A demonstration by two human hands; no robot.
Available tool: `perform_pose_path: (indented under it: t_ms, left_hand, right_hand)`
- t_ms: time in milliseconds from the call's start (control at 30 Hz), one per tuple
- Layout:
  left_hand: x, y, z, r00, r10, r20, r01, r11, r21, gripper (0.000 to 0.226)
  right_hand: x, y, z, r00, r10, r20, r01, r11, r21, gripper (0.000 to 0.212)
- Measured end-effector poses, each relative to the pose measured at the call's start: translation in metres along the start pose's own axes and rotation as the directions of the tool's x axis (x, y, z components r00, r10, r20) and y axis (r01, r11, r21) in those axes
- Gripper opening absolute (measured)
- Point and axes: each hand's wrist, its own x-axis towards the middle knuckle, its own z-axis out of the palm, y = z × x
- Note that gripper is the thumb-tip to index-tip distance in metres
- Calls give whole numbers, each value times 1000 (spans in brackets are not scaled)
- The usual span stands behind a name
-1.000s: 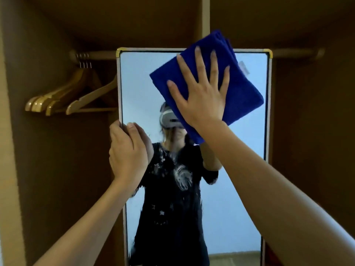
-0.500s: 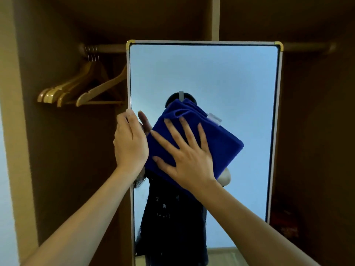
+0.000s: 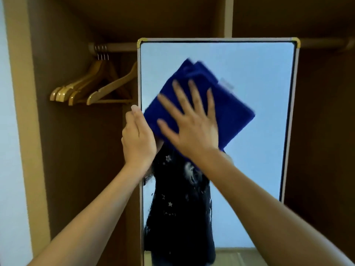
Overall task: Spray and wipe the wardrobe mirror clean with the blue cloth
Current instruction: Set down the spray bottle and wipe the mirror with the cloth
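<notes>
A tall wardrobe mirror with a pale frame and gold corners stands in front of me inside the wardrobe. My right hand lies flat with spread fingers on the folded blue cloth, pressing it against the glass in the upper middle; it is blurred by motion. My left hand grips the mirror's left edge at about the same height, fingers curled around the frame. Faint smears show on the lower left of the glass. No spray bottle is in view.
Several wooden hangers hang from the rail to the left of the mirror. Brown wardrobe walls close in on both sides. A white wall borders the far left. The glass reflects a person in a dark top.
My right hand swept the cloth down from the mirror's top to its middle, then back up a little and rightward. My left hand has stayed on the left edge.
</notes>
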Motion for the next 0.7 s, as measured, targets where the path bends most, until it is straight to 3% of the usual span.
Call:
perform_pose_path:
  t_ms: [133, 300, 600, 700]
  left_hand:
    - [-1, 4, -2, 1000, -26, 5, 26, 999, -33, 55]
    - [-3, 5, -4, 1000, -11, 14, 12, 1000, -26, 53]
    - [4, 0, -9, 998, -36, 58, 36, 999, -15, 56]
    - [7, -2, -8, 996, -78, 50, 79, 996, -34, 69]
  right_hand:
    - [-72, -22, 21, 983, -157, 96, 158, 987, -6, 61]
    - [-99, -13, 27, 973, -188, 132, 194, 981, -29, 60]
    - [37, 21, -13, 997, 74, -10, -74, 997, -13, 60]
    - [70, 12, -15, 992, 116, -45, -118, 993, -27, 62]
